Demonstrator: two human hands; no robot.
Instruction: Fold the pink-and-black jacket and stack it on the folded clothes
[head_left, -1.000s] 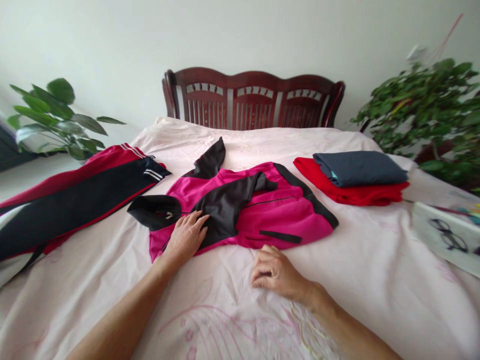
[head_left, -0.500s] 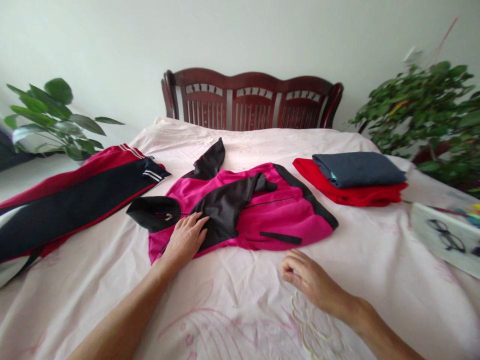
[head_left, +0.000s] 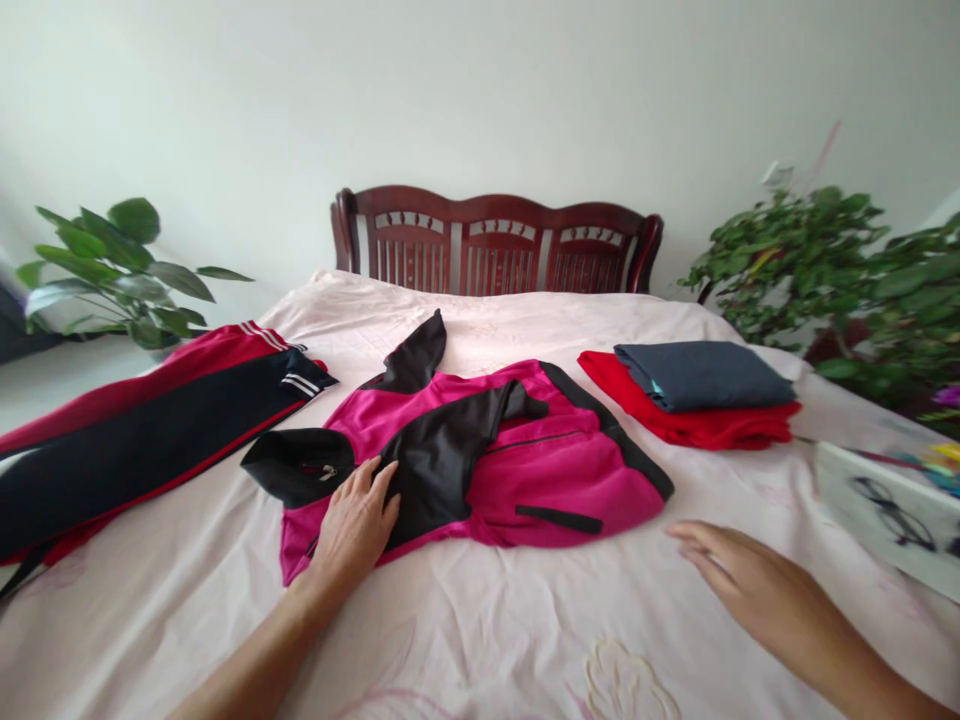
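A magenta and black zip jacket (head_left: 555,478) lies front up across the bed, its black collar toward the left and its hem toward the right. One black sleeve is folded over the chest; the other sticks out at the far side. My left hand (head_left: 358,520) rests flat on the jacket near the collar and folded sleeve, fingers apart. Off the near corner of the hem hovers my right hand (head_left: 757,585), empty, with its fingers stretched out toward the jacket.
Folded dark blue cloth (head_left: 705,376) sits on folded red cloth (head_left: 720,428) at the right. Dark and red clothing with white stripes (head_left: 165,445) lies left. Glasses (head_left: 892,512) rest on a white surface at the right edge. Plants (head_left: 120,265) and a wooden headboard (head_left: 499,240) stand behind.
My right hand has moved right, from beside the jacket's pocket to beyond its hem, and its curled fingers have straightened. My left hand stays on the jacket. The view has tilted up slightly.
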